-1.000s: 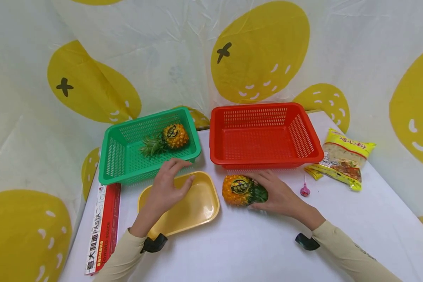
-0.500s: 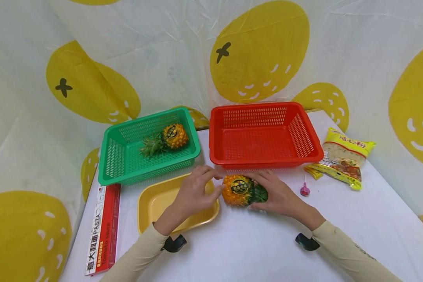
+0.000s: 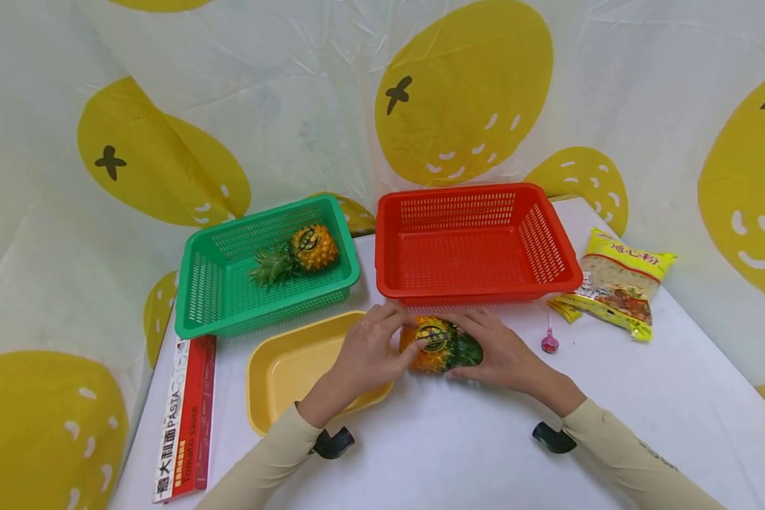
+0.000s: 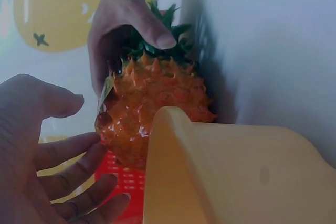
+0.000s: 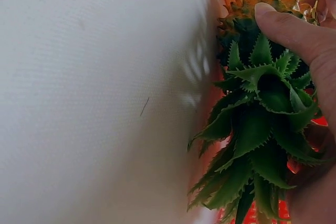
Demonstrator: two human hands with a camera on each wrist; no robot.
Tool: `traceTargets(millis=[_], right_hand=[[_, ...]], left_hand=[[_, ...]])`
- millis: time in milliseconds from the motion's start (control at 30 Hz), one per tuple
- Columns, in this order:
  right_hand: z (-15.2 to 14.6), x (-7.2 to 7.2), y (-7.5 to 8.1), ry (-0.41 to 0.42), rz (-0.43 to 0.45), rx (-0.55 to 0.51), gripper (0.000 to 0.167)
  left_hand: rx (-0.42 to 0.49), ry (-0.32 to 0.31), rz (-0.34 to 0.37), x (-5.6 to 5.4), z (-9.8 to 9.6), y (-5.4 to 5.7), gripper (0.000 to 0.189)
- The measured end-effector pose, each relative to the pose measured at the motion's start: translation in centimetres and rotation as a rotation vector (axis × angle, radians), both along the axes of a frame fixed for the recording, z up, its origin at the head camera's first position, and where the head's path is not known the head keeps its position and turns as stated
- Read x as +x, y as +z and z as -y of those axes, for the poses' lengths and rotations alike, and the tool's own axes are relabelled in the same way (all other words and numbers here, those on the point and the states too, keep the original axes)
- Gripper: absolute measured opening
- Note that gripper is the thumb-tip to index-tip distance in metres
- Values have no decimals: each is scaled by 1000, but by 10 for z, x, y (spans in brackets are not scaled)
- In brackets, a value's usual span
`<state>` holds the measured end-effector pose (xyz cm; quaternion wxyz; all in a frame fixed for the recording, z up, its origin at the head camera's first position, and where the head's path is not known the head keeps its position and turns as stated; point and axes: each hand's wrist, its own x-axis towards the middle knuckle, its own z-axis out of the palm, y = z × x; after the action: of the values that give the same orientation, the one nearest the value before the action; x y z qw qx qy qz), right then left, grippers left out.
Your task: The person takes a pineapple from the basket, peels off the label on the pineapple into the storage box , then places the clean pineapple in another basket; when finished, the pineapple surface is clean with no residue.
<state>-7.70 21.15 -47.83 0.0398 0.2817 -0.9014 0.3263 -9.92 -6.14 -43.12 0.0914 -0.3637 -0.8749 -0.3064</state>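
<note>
A small orange pineapple (image 3: 435, 353) with a dark label and green leaves lies on its side on the white table, in front of the red basket. My right hand (image 3: 494, 350) grips it around the crown end, its thumb pressed near the base of the leaves (image 5: 257, 124). At the fruit's other end is my left hand (image 3: 376, 347), fingers spread and loosely bent, fingertips right at the spiny skin (image 4: 157, 90). In the left wrist view its thumb stands away from the fruit. The yellow tray (image 3: 258, 382) sits under my left hand and forearm, partly hidden by them.
Behind stand a green basket (image 3: 194, 283) holding another pineapple (image 3: 314, 248) and a red basket (image 3: 478, 292). At right lie a yellow pasta bag (image 3: 621, 283), a small yellow packet (image 3: 565, 309) and a lollipop (image 3: 550, 343). A red-and-white pasta box (image 3: 188, 425) lies at left.
My left hand has moved right, from over the yellow tray to the pineapple's fruit end. The right hand keeps its grip on the pineapple, which stays in place.
</note>
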Motion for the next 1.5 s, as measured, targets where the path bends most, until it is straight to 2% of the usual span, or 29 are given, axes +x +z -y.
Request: traceTargets(millis=[200, 700, 833, 1067, 1300, 1500], right_hand=[[-1, 0, 0, -6, -6, 5, 99], [-1, 1, -2, -4, -9, -10, 100], [-1, 1, -2, -9, -10, -3, 99], [0, 2, -2, -11, -24, 3, 94], [0, 3, -3, -16, -8, 3, 95], [-1, 2, -4, -9, -21, -8, 96]], left_hand=[[-32, 0, -11, -2, -5, -4, 24], [-81, -5, 1, -4, -18, 0, 23], [-95, -35, 51, -5, -20, 2, 25], [-155, -89, 148, -10, -22, 8, 41], [-142, -98, 221, -13, -22, 10, 29], [-60, -86, 223, -12, -17, 11, 12]])
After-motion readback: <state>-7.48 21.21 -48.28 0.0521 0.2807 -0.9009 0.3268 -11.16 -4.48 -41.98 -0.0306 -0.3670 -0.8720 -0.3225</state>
